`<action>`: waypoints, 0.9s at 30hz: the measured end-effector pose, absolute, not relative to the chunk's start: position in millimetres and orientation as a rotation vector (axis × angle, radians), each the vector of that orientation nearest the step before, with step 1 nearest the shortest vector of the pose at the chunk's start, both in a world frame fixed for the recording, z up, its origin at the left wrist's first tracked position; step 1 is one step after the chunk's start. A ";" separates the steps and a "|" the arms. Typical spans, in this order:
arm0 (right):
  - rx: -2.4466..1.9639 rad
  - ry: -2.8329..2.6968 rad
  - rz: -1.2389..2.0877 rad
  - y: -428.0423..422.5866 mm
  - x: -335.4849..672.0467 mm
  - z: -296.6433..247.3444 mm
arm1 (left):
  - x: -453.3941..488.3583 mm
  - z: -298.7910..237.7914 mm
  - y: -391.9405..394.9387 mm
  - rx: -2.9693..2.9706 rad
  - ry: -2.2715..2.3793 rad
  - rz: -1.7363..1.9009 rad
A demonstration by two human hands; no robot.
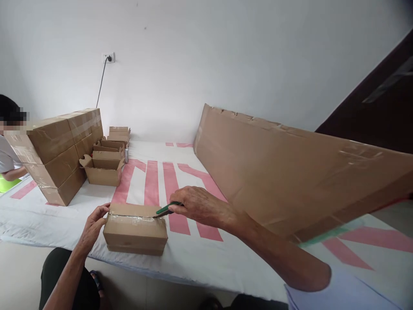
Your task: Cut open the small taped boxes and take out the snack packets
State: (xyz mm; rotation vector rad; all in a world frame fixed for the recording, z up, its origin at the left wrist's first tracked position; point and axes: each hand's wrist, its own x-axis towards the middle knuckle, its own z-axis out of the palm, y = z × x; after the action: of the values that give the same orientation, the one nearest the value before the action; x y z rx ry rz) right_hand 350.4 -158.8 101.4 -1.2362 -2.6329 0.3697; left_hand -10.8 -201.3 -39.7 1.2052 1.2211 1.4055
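Observation:
A small cardboard box (135, 234) with clear tape along its top seam lies near the front edge of the covered table. Against its left end rest the curled fingers of my left hand (95, 224), gripping the upper corner. My right hand (190, 202) is closed around a green utility knife (166, 209). The knife's tip is at the taped seam, near the right end of the box. How deep the blade sits cannot be made out.
Stacked cardboard cartons (58, 150) stand at the left, beside several open small boxes (105, 174). A large cardboard panel (274, 172) leans across the right side. Beyond the stack sits another person (11, 155). A plugged-in cord (102, 79) hangs down the wall.

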 end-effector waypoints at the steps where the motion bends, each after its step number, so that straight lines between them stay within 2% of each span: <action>1: -1.251 -2.609 0.390 -158.7 354.8 100.9 | -11.3 -40.9 -200.6 1.213 1.229 1.406; 12: -1.420 -2.511 0.454 -173.0 395.1 114.4 | -11.7 -36.8 -201.2 1.325 1.357 1.342; 17: -1.490 -2.344 0.536 -181.0 434.8 94.9 | -10.9 -34.7 -201.4 1.313 1.357 1.345; 20: -1.464 -2.051 0.454 -181.9 458.6 44.1 | -10.9 -32.8 -202.4 1.278 1.323 1.354; 23: -1.455 -1.782 0.305 -182.6 468.5 -42.2 | -12.4 -31.6 -203.4 1.277 1.327 1.334; 27: -1.565 -1.734 0.203 -189.2 465.3 -161.5 | -16.3 -33.3 -203.6 1.334 1.346 1.299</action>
State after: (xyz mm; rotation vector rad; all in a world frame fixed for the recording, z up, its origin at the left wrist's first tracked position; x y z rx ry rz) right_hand 465.3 -189.2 -161.5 -1.5652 -1.7336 0.2034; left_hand -16.3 -203.6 -33.3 1.3344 1.3463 1.2988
